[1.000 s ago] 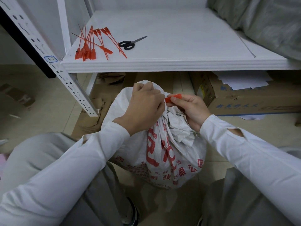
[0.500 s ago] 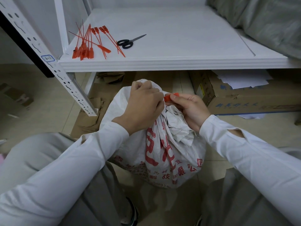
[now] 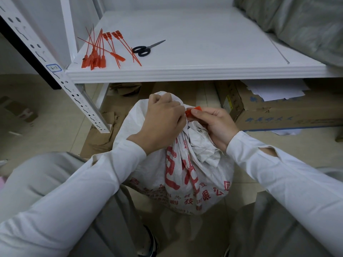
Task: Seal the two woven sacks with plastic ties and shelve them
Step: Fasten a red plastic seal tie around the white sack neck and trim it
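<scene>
— Far left?
— Perforated white upright post (image 3: 79, 101), slanting across the frame, blue-outlined label (image 3: 53, 67) stuck on it. Just beside it, on the white shelf (image 3: 204, 52), a loose bunch of spare ties (image 3: 98, 52), red, tags toward the front edge. A little to the right, black-handled scissors (image 3: 143, 50), blades pointing right.

— Below the shelf edge?
— On the floor, between the knees, the woven sack (image 3: 185, 173), white with red print, mouth gathered into a neck. Left hand (image 3: 163, 119) on top, fingers (image 3: 172, 106) curled tight round the bunched neck. Touching that hand on the right, the red tie (image 3: 194, 111), only its flat tag end showing. Right hand (image 3: 217, 125) pinching the tag between thumb and forefinger, remaining fingers curled underneath against the crumpled cloth.

— Tie closed round the neck?
— Cannot tell; strap hidden behind the left hand.

— Further right?
— Brown cardboard box (image 3: 269, 117) on the floor under the shelf, white paper sheets (image 3: 274, 89) lying on top. Up at the right end of the shelf, a grey-green woven bundle (image 3: 306, 25), cut off by the frame edge.
</scene>
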Available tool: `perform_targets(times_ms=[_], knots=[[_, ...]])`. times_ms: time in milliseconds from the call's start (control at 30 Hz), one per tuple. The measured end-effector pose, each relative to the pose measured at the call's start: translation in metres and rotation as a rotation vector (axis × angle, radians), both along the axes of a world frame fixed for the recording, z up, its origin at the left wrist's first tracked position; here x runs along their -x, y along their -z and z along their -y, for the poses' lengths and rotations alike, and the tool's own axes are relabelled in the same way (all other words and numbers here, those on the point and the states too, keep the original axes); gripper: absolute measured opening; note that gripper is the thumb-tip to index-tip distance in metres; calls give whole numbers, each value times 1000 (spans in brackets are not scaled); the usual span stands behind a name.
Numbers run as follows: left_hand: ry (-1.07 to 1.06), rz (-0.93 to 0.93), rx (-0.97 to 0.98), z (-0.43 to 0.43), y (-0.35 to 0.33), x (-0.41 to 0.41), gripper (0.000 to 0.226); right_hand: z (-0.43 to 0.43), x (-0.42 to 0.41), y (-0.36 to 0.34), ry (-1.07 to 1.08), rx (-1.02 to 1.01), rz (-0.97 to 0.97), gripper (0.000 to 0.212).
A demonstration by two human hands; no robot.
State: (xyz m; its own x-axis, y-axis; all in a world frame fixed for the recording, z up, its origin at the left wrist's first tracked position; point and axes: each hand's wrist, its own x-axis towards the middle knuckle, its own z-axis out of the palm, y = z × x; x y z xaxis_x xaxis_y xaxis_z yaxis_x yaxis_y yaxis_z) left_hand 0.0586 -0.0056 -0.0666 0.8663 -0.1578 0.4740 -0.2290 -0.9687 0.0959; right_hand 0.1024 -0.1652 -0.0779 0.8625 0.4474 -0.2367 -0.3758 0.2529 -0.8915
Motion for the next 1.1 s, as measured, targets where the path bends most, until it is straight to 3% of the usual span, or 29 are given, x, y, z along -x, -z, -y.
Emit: perform_targets(times_ms=[1100], knots=[[10, -12, -12, 0, -1, -3, 33, -1, -4, 0, -7, -20, -86, 16]])
